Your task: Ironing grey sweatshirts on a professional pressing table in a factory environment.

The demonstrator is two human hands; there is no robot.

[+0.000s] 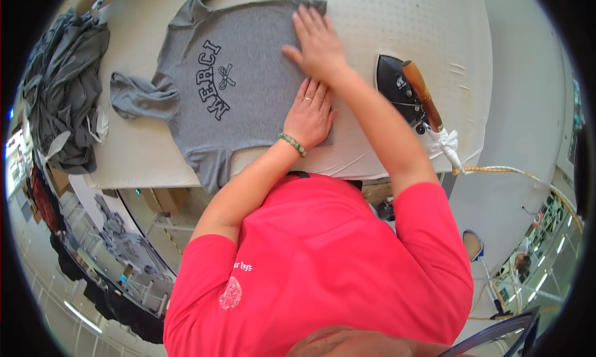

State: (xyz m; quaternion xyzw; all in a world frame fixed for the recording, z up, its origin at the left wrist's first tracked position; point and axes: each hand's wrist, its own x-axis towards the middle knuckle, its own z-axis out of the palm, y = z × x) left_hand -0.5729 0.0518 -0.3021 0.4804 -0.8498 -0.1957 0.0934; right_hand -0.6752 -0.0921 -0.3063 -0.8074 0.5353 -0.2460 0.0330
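Grey cotton T-shirt with dark lettering (236,90) lies spread across the white padded ironing table (385,22), one sleeve hanging over the near edge. Both hands press flat on it, fingers open (nothing gripped): left hand (308,115) just below right hand (318,44). A black iron with wooden handle (406,93) rests just right, bare padding beyond.

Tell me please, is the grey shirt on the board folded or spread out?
Spread out: the grey shirt lies flat on the board, sleeves out, with both hands pressing it.
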